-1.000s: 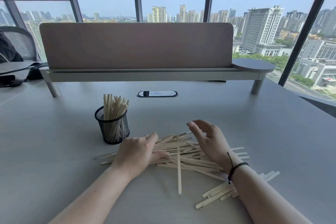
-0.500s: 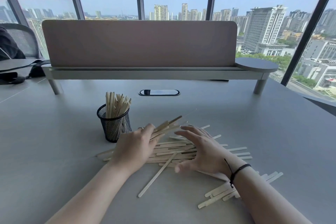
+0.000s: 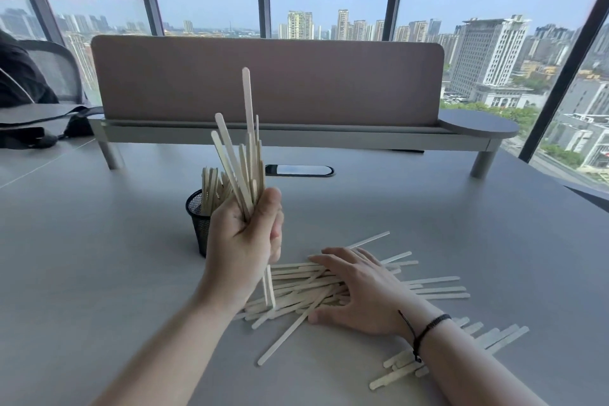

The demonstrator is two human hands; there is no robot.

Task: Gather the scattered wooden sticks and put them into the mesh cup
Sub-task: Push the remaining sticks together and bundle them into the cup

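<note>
My left hand [image 3: 245,237] is raised above the table, shut on an upright bundle of wooden sticks [image 3: 245,155] whose lower ends hang just over the pile. Behind that hand stands the black mesh cup [image 3: 197,221], partly hidden, with several sticks [image 3: 211,184] standing in it. A pile of loose sticks [image 3: 296,293] lies flat on the grey table [image 3: 99,273]. My right hand [image 3: 359,290] rests palm down on the pile, fingers spread. A smaller group of sticks [image 3: 402,366] lies near my right forearm.
A pink-brown divider panel [image 3: 267,82] on a raised shelf runs across the back of the table. A black cable hatch [image 3: 298,170] sits in the table behind the cup. A dark bag and a chair are at the far left. Windows lie beyond.
My left hand has lifted a bundle of sticks off the pile and turned it upright next to the cup. My right hand has flattened onto the pile.
</note>
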